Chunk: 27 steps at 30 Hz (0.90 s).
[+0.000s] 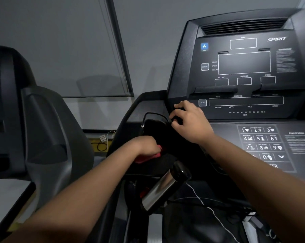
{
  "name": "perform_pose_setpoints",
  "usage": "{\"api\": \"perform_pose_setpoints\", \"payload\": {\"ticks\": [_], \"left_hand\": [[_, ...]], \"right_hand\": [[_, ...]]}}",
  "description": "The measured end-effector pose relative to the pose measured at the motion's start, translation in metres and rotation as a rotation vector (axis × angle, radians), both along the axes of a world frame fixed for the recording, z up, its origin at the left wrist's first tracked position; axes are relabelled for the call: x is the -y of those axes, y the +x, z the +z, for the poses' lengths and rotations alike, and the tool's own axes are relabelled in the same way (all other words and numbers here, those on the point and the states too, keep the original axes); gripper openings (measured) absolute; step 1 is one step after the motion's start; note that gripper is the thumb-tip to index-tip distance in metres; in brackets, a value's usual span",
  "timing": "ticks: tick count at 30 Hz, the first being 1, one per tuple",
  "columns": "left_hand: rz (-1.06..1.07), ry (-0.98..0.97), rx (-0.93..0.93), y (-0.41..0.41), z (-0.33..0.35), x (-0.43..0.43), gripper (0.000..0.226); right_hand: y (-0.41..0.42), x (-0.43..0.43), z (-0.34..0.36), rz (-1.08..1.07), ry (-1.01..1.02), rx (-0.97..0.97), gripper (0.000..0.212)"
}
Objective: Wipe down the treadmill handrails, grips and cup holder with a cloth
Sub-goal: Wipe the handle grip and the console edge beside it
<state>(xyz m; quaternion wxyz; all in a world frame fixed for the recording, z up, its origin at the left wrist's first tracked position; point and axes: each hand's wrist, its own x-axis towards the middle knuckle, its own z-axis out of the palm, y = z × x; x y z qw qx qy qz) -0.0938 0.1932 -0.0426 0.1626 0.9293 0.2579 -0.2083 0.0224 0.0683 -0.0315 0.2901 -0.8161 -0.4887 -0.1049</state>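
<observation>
Wiping cup holder at near rim w/ red cloth clenched in L hand, R hand curled over console L edge; est. early stage, silver handrail grip etc. yet to do.

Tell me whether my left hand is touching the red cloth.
Touching. The head view shows the left hand curled down onto the red cloth, which pokes out right under the fingers with no gap between them.

Red cloth, black treadmill console with white markings, blue fan button, silver handrail grip, grey wall
</observation>
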Motion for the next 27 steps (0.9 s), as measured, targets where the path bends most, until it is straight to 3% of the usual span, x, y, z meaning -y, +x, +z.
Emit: {"api": "perform_pose_setpoints", "payload": {"ticks": [3,6,8,10,13,16,18,20,23,25,27], "left_hand": [[0.141,-0.344,0.215,-0.017,0.006,-0.008,0.022],[0.411,-0.600,0.560,-0.018,0.006,-0.013,0.015],[0.432,-0.373,0.713,-0.005,0.003,-0.025,0.014],[0.418,-0.128,0.783,0.009,-0.005,-0.037,0.032],[0.480,-0.125,0.732,0.031,-0.019,-0.026,0.041],[0.640,-0.353,0.696,0.051,-0.048,0.001,0.030],[0.623,-0.403,0.589,0.059,-0.071,0.006,0.029],[0.545,-0.340,0.515,0.062,-0.089,-0.005,0.019],[0.474,-0.282,0.611,0.058,-0.094,-0.013,0.023],[0.449,-0.323,0.489,0.054,-0.083,-0.016,0.023],[0.451,-0.146,0.369,0.046,-0.076,-0.020,0.029]], "right_hand": [[0.000,-0.002,0.001,-0.019,-0.011,0.014,0.019],[-0.001,-0.002,0.001,-0.019,-0.030,0.017,0.019],[-0.001,-0.001,0.001,-0.018,-0.027,0.019,0.020],[-0.001,-0.001,0.001,-0.017,-0.033,0.020,0.020],[-0.002,-0.002,0.001,-0.013,-0.031,0.019,0.021],[-0.004,-0.002,0.000,-0.014,-0.040,0.020,0.021],[-0.005,-0.002,0.000,-0.016,-0.042,0.020,0.023],[-0.004,-0.003,-0.001,-0.018,-0.040,0.028,0.025],[-0.002,-0.003,-0.001,-0.023,-0.046,0.036,0.024],[0.000,-0.002,-0.002,-0.021,-0.045,0.034,0.029],[0.000,-0.002,-0.004,-0.014,-0.035,0.038,0.039]]}}
